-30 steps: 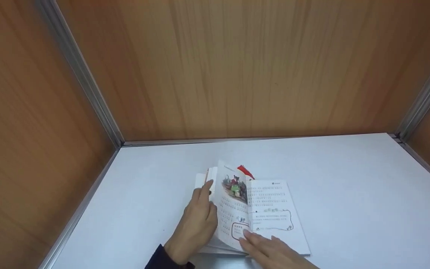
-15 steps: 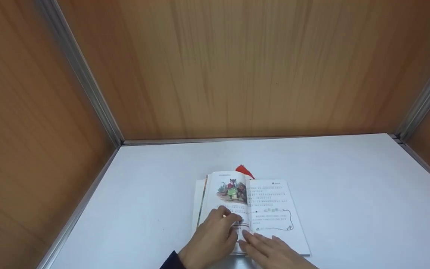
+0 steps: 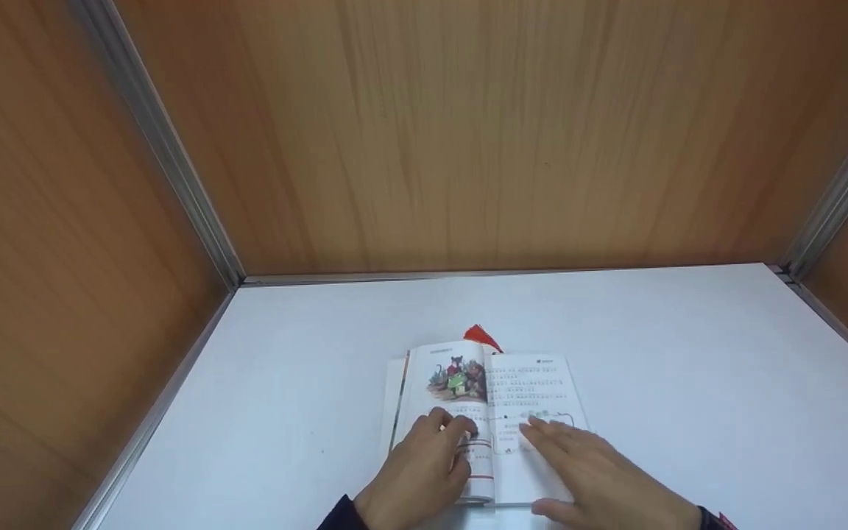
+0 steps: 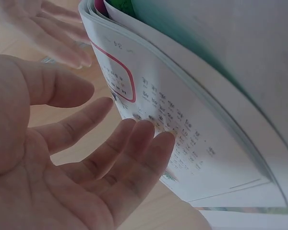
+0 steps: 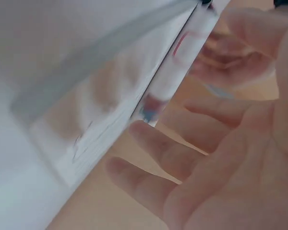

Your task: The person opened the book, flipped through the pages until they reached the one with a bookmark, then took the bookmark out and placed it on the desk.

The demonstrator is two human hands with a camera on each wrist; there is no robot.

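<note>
An open picture book (image 3: pixel 527 383) lies flat on the white tabletop (image 3: pixel 689 368), close to the front edge. Its left page carries a colour drawing and its right page carries text. My left hand (image 3: pixel 424 467) rests on the lower left page, its straight fingers (image 4: pixel 144 143) touching the paper. My right hand (image 3: pixel 597 475) lies flat on the lower right page with its fingers (image 5: pixel 153 148) spread against the sheet. A red tassel bookmark (image 3: pixel 481 336) sticks out from the top of the spine.
Wooden walls (image 3: pixel 468 132) with metal corner strips (image 3: pixel 166 162) box in the table at the back and on both sides. Bare white surface stretches to the left, right and behind the book.
The raised left pages have been laid flat. My left hand moved from their edge onto the left page. My right hand slid from the bottom edge up onto the right page.
</note>
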